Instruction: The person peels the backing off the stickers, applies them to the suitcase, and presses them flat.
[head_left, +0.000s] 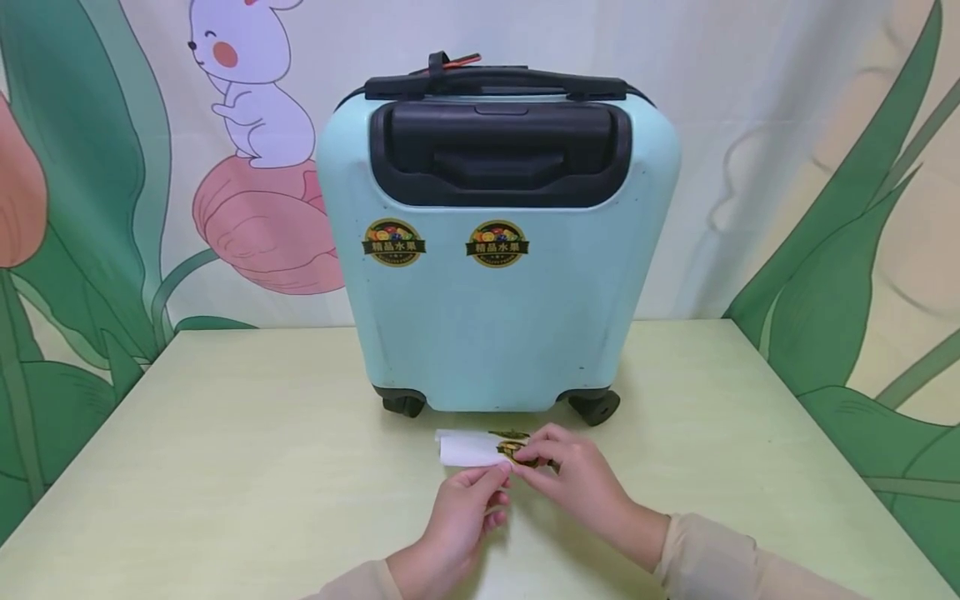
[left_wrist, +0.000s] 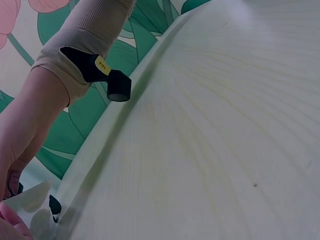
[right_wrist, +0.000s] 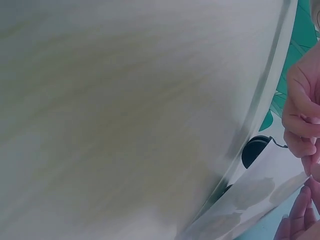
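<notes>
A white sticker sheet (head_left: 467, 451) with round black-and-gold stickers is held just above the table in front of a light-blue suitcase (head_left: 495, 333). My left hand (head_left: 463, 510) pinches the sheet's near edge between thumb and forefinger. At the sheet's right part, my right hand (head_left: 581, 479) has its fingertips pinched on a sticker (head_left: 512, 450), partly hidden by those fingers. The right wrist view shows the sheet (right_wrist: 250, 195) from below, with both hands meeting at its edge. Two similar fruit stickers, a left one (head_left: 394, 242) and a middle one (head_left: 497, 243), sit on the suitcase front.
The suitcase stands upright on its wheels (head_left: 596, 407) on a pale table (head_left: 247, 450). On its top are a black carry handle (head_left: 495, 81) and a recessed pull handle (head_left: 501, 154). A curtain (head_left: 765, 167) printed with a rabbit and plants hangs behind.
</notes>
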